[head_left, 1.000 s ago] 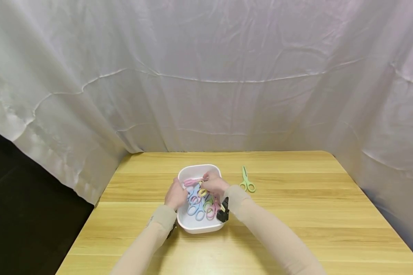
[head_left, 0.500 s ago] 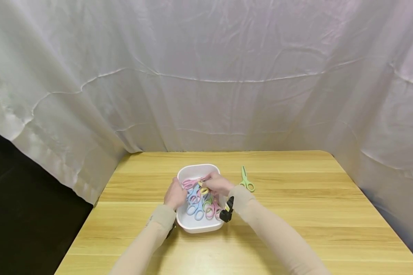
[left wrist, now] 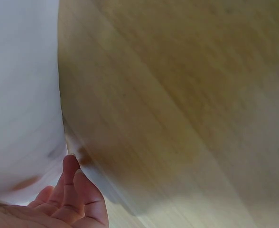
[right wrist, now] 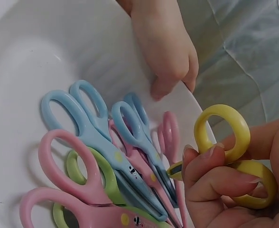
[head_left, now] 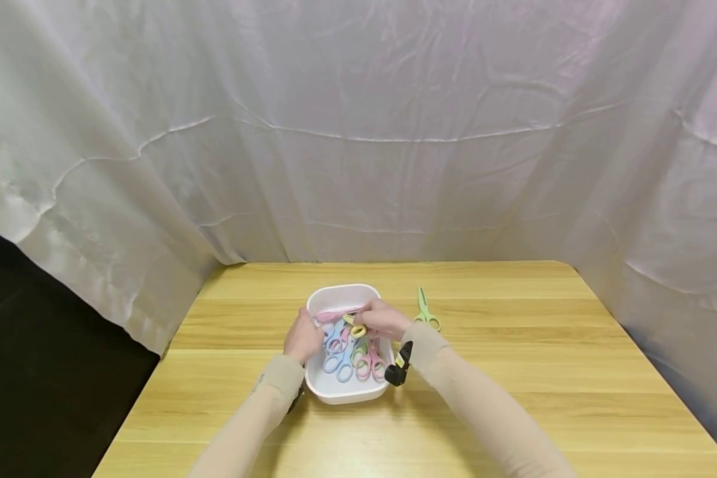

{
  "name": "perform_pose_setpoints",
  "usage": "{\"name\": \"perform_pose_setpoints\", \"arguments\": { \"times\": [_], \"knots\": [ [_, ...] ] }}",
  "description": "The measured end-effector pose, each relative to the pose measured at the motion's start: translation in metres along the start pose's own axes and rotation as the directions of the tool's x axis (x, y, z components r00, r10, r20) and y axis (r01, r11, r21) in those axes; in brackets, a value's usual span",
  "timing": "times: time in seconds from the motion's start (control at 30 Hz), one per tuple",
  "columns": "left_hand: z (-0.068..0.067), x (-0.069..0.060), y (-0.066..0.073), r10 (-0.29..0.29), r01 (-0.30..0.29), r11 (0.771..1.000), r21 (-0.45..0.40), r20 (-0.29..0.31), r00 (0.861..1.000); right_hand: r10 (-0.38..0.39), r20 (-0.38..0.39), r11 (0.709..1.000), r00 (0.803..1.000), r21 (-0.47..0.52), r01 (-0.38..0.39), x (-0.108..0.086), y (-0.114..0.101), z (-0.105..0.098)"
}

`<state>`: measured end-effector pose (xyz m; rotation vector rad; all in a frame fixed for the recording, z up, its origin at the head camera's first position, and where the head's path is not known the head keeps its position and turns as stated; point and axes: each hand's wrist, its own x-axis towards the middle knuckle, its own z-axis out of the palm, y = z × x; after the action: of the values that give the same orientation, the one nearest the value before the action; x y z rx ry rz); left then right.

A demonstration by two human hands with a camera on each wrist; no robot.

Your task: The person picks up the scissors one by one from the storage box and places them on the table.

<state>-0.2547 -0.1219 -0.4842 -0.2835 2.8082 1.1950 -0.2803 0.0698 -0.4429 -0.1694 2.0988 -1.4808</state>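
Note:
A white plastic bin (head_left: 348, 397) stands on the table with pink, blue and green scissors inside. My left hand (head_left: 303, 337) grips its left rim, thumb over the inside and fingers outside. In my right hand (head_left: 385, 320), held above the bin's far right part, are yellow scissors (right wrist: 244, 137) pinched by the handles. The right wrist view shows the two yellow rings, while the fingers hide most of the blades. Below lie blue scissors (right wrist: 88, 130), pink scissors (right wrist: 85, 190) and green scissors (right wrist: 112, 180), overlapping. Another pink pair (head_left: 328, 317) lies at the bin's far end.
Green scissors (head_left: 423, 309) lie on the wooden table (head_left: 544, 358) to the right of the bin, partly behind the right cuff. A pale curtain (head_left: 394, 186) hangs along the table's back and sides.
My right hand has shifted slightly right, lifting the yellow scissors up from the others. The pink scissors near its fingers have settled at the far end. My left hand stays on the rim.

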Motion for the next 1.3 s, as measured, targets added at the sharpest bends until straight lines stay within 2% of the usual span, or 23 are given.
{"name": "perform_pose_setpoints", "arguments": {
  "times": [0.33, 0.63, 0.83, 1.07, 1.3],
  "knots": [
    [0.000, -0.001, 0.000, 0.000, 0.000, 1.000, 0.007, 0.008, 1.000, 0.007, 0.015, 1.000, 1.000, -0.029, -0.006, -0.004, 0.005, -0.005],
    [0.000, 0.000, 0.001, -0.009, 0.009, 1.000, 0.002, 0.009, 1.000, -0.016, 0.024, 1.000, 1.000, 0.021, 0.016, -0.006, 0.006, -0.008],
    [0.000, 0.000, -0.001, -0.003, 0.003, 1.000, 0.004, 0.008, 1.000, -0.054, 0.001, 0.998, 0.999, 0.036, 0.054, -0.008, 0.011, -0.008],
    [-0.001, 0.000, 0.000, 0.008, -0.007, 1.000, 0.015, -0.007, 1.000, -0.117, -0.001, 0.987, 0.993, 0.107, 0.116, -0.011, 0.018, -0.011],
    [0.000, -0.001, 0.001, -0.002, 0.002, 1.000, -0.009, 0.007, 1.000, -0.125, -0.034, 0.976, 0.992, 0.176, 0.129, -0.012, 0.024, -0.013]
  ]
}}
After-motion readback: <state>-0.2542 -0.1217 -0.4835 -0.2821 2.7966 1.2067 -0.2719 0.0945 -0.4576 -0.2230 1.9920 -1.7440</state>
